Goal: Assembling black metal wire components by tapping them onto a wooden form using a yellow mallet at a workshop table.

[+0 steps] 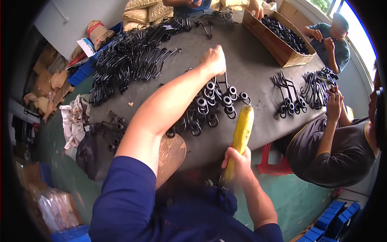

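Note:
My left arm reaches across the table, and my left hand (pixel 214 60) is closed in a fist at the top of a black bent metal rod (pixel 225 80); its fingertips are partly hidden. Below that hand lies a cluster of similar black rods with round rings (pixel 207 101) at their near ends. My right hand (pixel 238 159) wraps around a long yellow tool (pixel 244 129) with a worn, dirty upper end, held upright near the table's front edge. Its exact kind cannot be made out.
Heaps of black rods (pixel 141 56) cover the far left of the dark table (pixel 173 99). A cardboard box of black parts (pixel 296 58) stands far right. One person (pixel 334 149) sits at right handling rods (pixel 314 88); others work beyond. A round wooden board (pixel 171 155) lies by my left arm.

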